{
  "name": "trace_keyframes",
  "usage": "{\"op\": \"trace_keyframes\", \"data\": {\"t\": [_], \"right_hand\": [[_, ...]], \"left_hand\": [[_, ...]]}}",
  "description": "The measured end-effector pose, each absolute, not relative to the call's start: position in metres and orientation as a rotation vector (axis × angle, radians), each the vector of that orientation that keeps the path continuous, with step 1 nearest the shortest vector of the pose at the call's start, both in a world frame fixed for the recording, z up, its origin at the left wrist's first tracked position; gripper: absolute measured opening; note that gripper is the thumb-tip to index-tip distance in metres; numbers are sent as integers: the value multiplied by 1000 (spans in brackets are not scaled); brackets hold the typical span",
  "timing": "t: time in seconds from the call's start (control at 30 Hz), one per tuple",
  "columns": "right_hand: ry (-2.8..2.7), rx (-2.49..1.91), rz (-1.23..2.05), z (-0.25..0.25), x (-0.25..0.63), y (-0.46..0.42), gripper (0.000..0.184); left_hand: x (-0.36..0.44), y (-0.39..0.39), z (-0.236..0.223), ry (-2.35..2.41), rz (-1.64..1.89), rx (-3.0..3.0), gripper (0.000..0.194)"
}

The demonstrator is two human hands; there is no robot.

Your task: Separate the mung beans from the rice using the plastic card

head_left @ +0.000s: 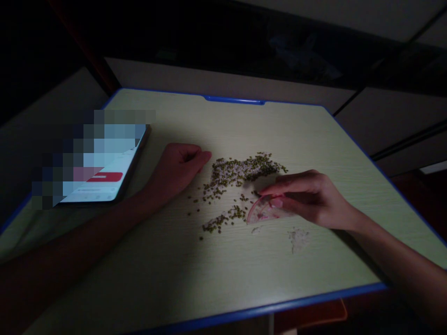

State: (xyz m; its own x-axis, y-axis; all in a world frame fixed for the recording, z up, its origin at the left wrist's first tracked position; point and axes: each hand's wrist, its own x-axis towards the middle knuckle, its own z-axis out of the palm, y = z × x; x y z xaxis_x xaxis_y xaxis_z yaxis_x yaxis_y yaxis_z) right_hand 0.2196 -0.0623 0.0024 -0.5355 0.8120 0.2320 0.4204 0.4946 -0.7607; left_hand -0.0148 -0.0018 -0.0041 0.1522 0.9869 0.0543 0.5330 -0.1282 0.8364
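Observation:
My right hand [310, 197] pinches a clear protractor with pink markings [263, 211] between thumb and fingers, its curved side toward the beans. Left of it, a small group of green beans [223, 221] with a few pale grains lies on the table. Beyond is a larger pile of green beans mixed with white, rice-like grains [237, 172]. A small patch of the white grains [298, 238] sits apart, just below the protractor. My left hand [181, 165] rests as a loose fist on the tabletop, left of the large pile, with nothing visible in it.
A tablet [101, 186] with a lit, partly blurred screen lies at the table's left. The pale table [223, 279] has a blue edge and a blue strip [237, 100] at the far side. Dark furniture stands behind, and a reddish seat [310, 314] shows below the front edge.

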Motion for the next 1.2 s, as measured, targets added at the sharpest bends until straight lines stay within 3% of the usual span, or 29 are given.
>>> {"op": "trace_keyframes", "data": {"t": [0.83,1.2], "right_hand": [[-2087,-1124,854,2,217,-63,22],[-1930,-1158,1003,-3,217,-63,23]], "left_hand": [[-14,-3,-3,1454,856,1743,32],[-13,-2,-3,1446,850,1743,32]]}}
